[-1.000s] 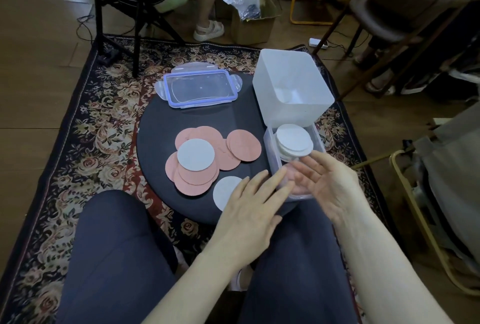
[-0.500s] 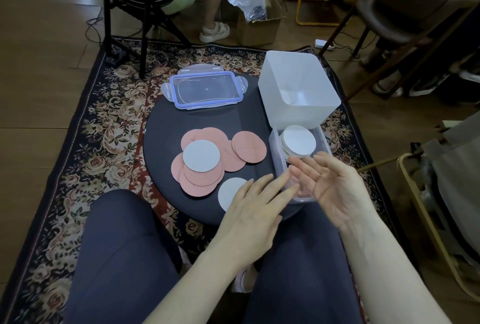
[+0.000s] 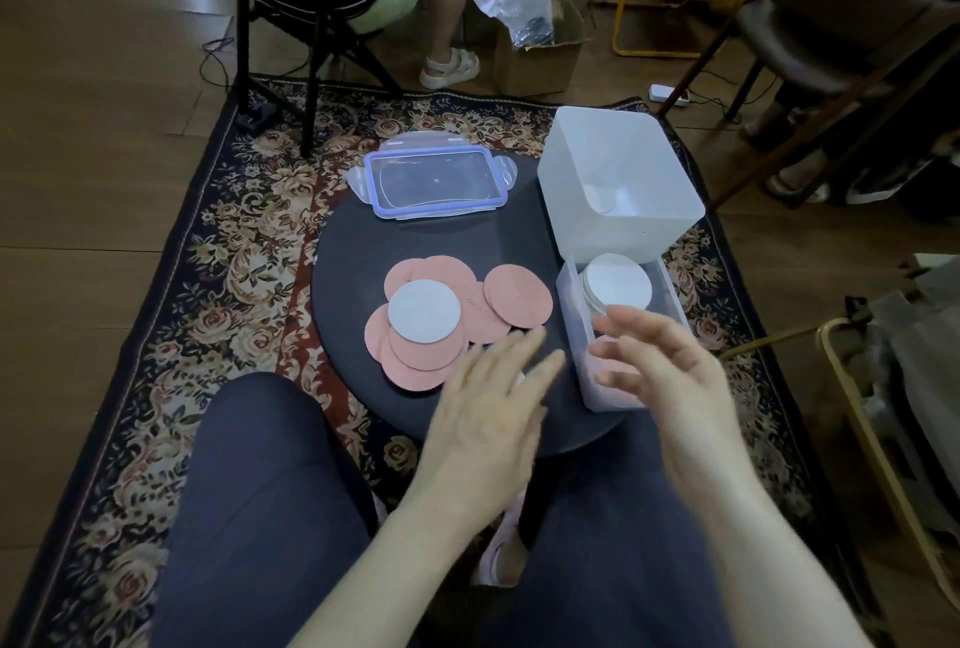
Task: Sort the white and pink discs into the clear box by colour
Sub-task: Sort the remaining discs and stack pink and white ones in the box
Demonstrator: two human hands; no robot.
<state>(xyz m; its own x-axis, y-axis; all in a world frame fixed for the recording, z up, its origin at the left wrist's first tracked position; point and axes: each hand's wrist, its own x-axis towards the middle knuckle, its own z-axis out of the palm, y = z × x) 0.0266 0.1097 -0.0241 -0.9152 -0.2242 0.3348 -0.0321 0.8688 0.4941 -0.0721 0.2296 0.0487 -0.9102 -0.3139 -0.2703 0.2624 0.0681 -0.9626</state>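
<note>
Hovering over the near edge of the round tabletop point(image 3: 353, 252), both hands hold nothing in the head view. The left hand point(image 3: 488, 403) lies flat, fingers point(image 3: 524, 343) straight and together, low over a white disc that only peeks out beneath it — probably the next one to lift, though whether the hand touches it I cannot tell. The right hand point(image 3: 670, 367) is raised on edge, palm turned inward, fingers loosely spread above the near end of the clear box point(image 3: 571, 335), ready to receive or guide a disc.

The box sits at the right of the tabletop, within easy reach of the right hand. White discs point(image 3: 618, 284) are stacked in its far end; pink shows through the wall at the near end, mostly hidden by the hand, so the colours appear to be kept apart end to end. Left of it lies the unsorted heap: overlapping pink discs point(image 3: 519, 296) with one white disc point(image 3: 423, 312) on top.

A white tub point(image 3: 618, 180) stands just behind the box, and the lid point(image 3: 434, 182) lies at the far edge, out of the way — leaving the box open for loading. Much sorting remains, judging by the heap.
</note>
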